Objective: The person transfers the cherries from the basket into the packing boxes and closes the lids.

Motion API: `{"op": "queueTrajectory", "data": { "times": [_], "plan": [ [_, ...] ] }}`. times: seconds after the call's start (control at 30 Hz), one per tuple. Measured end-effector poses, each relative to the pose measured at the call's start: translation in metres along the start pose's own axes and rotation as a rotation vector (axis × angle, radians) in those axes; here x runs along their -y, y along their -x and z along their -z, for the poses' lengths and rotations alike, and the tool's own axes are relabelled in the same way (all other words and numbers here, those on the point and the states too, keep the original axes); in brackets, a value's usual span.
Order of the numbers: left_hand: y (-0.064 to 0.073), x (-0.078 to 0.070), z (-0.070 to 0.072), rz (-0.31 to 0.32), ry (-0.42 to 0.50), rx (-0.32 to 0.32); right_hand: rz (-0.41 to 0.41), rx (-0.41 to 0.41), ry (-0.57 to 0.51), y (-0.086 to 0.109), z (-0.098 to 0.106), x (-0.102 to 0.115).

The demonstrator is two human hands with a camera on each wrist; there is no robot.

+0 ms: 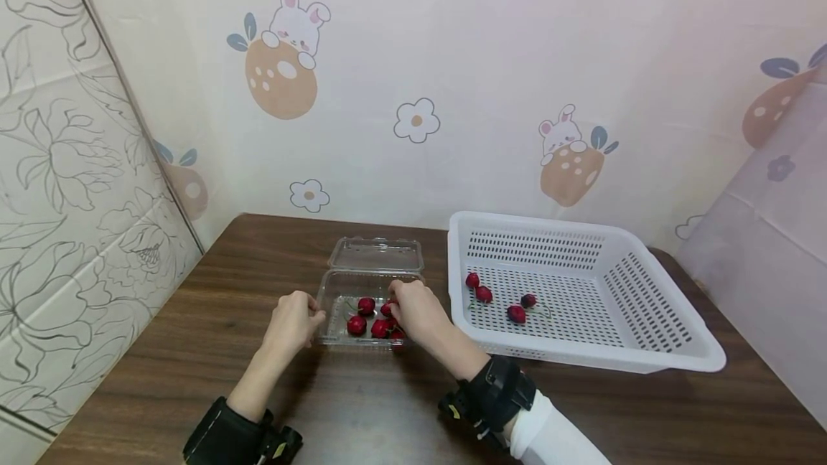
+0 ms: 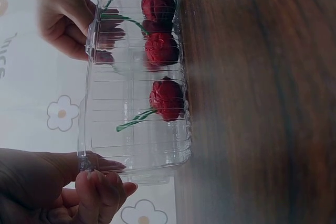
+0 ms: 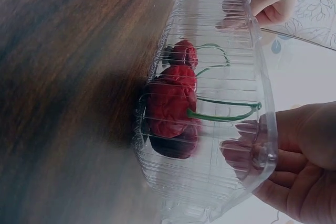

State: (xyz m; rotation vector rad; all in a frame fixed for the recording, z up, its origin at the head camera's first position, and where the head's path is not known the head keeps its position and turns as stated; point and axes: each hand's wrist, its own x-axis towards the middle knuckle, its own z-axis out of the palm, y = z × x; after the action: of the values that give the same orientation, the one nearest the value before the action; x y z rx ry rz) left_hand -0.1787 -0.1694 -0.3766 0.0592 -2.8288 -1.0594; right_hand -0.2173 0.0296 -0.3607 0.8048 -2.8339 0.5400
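A clear plastic clamshell box (image 1: 336, 340) stands on the table with its lid (image 1: 377, 255) folded back. Inside lie several red cherries (image 2: 167, 99), some with green stems (image 3: 223, 116). My left hand (image 1: 292, 320) holds the box at its left rim, thumb and fingers either side of the plastic in the left wrist view. My right hand (image 1: 420, 313) reaches over the box's right side, fingertips dipped below the rim, above the cherries. In the right wrist view its fingers (image 3: 283, 179) are loosely bent with no cherry between them.
To the right stands a white perforated basket (image 1: 659, 359) with several cherries (image 1: 516, 313) at its left end. The brown wooden table (image 1: 375, 407) reaches back to a patterned curtain (image 1: 413, 56). Black bands (image 1: 497, 393) with cameras sit on both wrists.
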Motion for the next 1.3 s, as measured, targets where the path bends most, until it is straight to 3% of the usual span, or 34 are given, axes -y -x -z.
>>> {"op": "queueTrajectory", "data": {
  "times": [0.6, 1.3],
  "plan": [
    [-0.001, 0.001, -0.001, 0.001, 0.009, -0.003, 0.063, -0.061, 0.029, 0.007, 0.007, 0.002],
    [0.001, 0.000, 0.000, 0.005, 0.013, 0.005, 0.123, -0.216, -0.030, 0.033, 0.037, 0.001]
  ]
}}
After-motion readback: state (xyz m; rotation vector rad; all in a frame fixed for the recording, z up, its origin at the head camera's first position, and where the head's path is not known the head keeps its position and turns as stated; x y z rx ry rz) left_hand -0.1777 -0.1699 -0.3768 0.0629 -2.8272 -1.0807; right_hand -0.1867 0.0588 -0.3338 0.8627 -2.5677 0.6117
